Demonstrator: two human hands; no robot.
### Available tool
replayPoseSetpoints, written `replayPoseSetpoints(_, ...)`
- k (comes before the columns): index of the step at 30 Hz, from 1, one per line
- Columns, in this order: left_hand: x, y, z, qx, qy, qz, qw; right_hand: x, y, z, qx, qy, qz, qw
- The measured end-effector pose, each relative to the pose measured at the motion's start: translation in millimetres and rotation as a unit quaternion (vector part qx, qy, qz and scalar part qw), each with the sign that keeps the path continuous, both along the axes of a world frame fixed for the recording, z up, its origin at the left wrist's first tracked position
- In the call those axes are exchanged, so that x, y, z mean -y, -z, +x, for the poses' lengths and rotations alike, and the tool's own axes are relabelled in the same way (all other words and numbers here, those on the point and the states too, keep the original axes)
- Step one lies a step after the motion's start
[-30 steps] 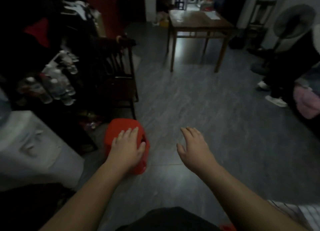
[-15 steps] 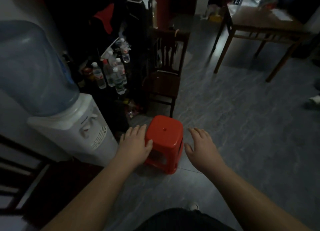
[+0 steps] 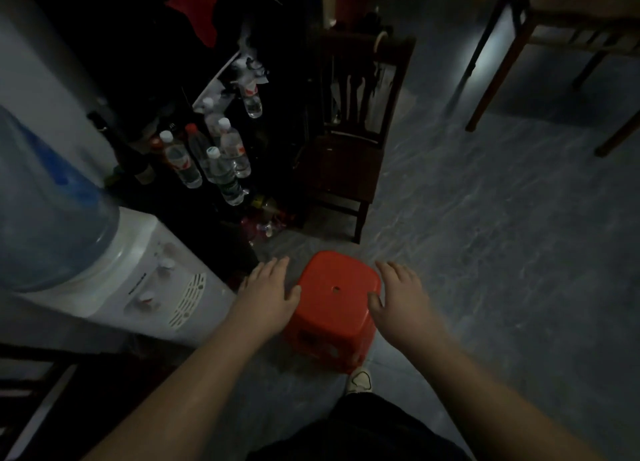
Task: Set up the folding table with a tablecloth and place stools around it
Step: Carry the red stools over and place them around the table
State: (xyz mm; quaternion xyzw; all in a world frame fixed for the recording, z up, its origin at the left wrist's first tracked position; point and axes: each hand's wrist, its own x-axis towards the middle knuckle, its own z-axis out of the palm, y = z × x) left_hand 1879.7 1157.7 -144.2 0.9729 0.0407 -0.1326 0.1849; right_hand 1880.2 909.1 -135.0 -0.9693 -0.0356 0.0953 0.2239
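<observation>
1. Left of the stool (image 3: 334, 294): a water dispenser (image 3: 149, 287) with bottles (image 3: 211, 159) behind it, pretty murky.
2. Left hand (image 3: 268, 296): fingers spread flat, thumb touching the stool's left edge, gripping nothing.
3. Stool's upright on the floor (image 3: 485, 252) between both hands, so I'd say it's the stool-fetching step.
4. Right hand (image 3: 401, 298): same deal, right edge. Next: squeeze both sides, lift.
5. Far right of the stool, a table (image 3: 581, 0) is cut off; can't tell if it folds.
</observation>
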Motion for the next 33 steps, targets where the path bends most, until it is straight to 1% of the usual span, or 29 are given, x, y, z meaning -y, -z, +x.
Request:
replayPoseSetpoints(3,3,19,50,-0.018,0.003,0.000,1.000,10,26,53,-0.020,-0.008,-0.005,1.000)
replayPoseSetpoints(9,6,86,125,-0.075,-0.025,-0.035,0.996,17,108,108,-0.114,0.055,0.013,0.992)
replayPoseSetpoints(12,10,143,157,-0.099,-0.011,-0.056,0.993,10,168,126,-0.152,0.074,0.016,0.986)
replayPoseSetpoints(15,12,217,184,-0.120,-0.018,-0.080,0.989,0,238,138,-0.180,0.119,0.024,0.976)
replayPoseSetpoints(17,8,272,196,-0.151,-0.032,-0.093,0.984,-4,293,138,-0.217,0.182,0.058,0.957)
replayPoseSetpoints(19,2,325,202,-0.186,-0.035,-0.101,0.977,-5,343,132,-0.242,0.263,0.111,0.927)
replayPoseSetpoints(20,-2,350,205,-0.197,-0.033,-0.109,0.974,-6,365,130,-0.249,0.297,0.123,0.914)
replayPoseSetpoints(24,-15,423,210,-0.214,-0.053,-0.120,0.968,-5,428,122,-0.266,0.385,0.157,0.870)
replayPoseSetpoints(25,-18,435,210,-0.223,-0.064,-0.127,0.964,-5,441,120,-0.261,0.404,0.175,0.859)
replayPoseSetpoints(28,-23,456,205,-0.243,-0.107,-0.191,0.945,-9,465,108,-0.247,0.441,0.236,0.830)
replayPoseSetpoints(31,-20,461,201,-0.265,-0.115,-0.213,0.933,-14,474,102,-0.231,0.454,0.273,0.816)
replayPoseSetpoints(33,-19,457,201,-0.263,-0.127,-0.228,0.929,-16,472,102,-0.219,0.457,0.287,0.813)
